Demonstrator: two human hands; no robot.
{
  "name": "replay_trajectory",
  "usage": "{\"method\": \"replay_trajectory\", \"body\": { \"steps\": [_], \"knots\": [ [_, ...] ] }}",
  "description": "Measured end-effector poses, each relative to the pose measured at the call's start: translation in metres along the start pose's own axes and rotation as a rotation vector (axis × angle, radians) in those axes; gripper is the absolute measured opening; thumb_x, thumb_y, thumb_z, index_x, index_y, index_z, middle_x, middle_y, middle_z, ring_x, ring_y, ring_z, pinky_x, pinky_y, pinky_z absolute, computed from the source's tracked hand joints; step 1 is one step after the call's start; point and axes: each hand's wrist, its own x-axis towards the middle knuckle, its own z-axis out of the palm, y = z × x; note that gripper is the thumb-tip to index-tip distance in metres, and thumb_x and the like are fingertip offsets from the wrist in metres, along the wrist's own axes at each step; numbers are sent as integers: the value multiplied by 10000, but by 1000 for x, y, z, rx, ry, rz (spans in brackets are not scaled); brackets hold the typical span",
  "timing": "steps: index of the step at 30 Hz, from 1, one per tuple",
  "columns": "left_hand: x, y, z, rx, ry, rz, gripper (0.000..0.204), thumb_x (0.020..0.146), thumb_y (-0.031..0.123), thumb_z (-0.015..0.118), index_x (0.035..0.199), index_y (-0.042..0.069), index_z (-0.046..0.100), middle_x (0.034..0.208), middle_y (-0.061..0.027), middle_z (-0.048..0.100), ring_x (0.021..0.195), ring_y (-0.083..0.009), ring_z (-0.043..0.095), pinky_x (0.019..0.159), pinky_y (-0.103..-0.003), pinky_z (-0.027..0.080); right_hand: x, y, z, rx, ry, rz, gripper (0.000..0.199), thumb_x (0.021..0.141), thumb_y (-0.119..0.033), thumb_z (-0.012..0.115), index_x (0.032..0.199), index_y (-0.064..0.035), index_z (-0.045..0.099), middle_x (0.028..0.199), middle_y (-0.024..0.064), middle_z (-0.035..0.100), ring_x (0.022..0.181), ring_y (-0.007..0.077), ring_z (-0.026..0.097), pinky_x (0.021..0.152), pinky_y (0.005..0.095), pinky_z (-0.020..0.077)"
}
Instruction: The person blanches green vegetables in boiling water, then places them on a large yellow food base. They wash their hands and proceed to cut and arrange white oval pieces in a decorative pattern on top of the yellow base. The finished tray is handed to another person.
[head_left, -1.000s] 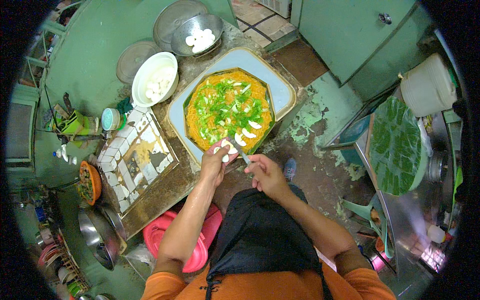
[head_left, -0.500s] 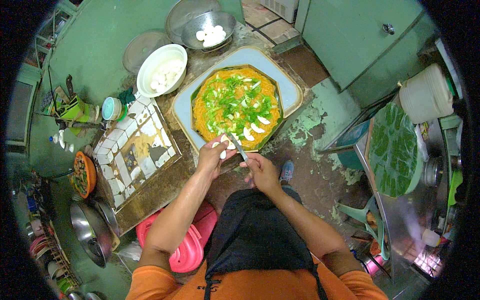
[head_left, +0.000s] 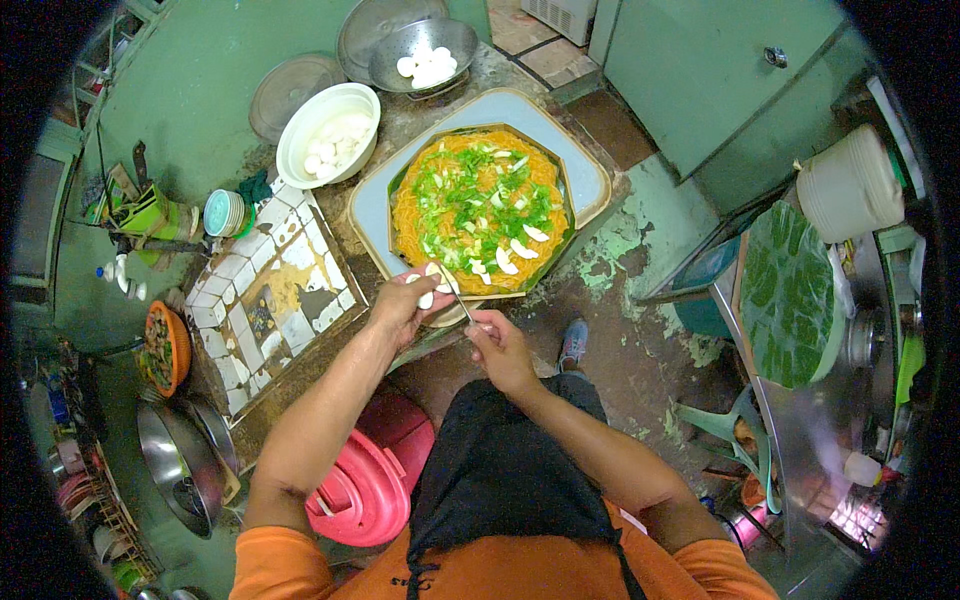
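A wide tray (head_left: pixel 590 175) holds orange noodles (head_left: pixel 430 215) on a green leaf, topped with chopped greens and white egg slices (head_left: pixel 521 248). At its near edge my left hand (head_left: pixel 402 304) cups white boiled egg pieces (head_left: pixel 428 296). My right hand (head_left: pixel 497 345) grips a small knife (head_left: pixel 456 298), its blade reaching up against the egg in my left palm. Both hands hover just in front of the tray.
A white bowl (head_left: pixel 326 134) of peeled eggs and a metal bowl (head_left: pixel 425 52) of eggs stand behind the tray. A tiled counter patch (head_left: pixel 268 300) lies left. A pink bucket lid (head_left: pixel 368 480) sits below my left arm. A leaf-covered round tray (head_left: pixel 790 295) is at right.
The view has shifted slightly, so the tray sits higher and more centred. My hands stay together at the tray's near edge, still working knife against egg.
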Motion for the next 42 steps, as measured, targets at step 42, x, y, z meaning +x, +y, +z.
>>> {"method": "replay_trajectory", "body": {
  "steps": [42],
  "knots": [
    [39,-44,177,-777,127,28,287,916,68,528,1192,4,483,1158,-154,579,1062,-269,594,965,-437,498,82,-170,-178,-864,-284,-17,254,938,-193,520,1125,-54,621,961,134,685,874,280,660,811,391,512]
  ]
}}
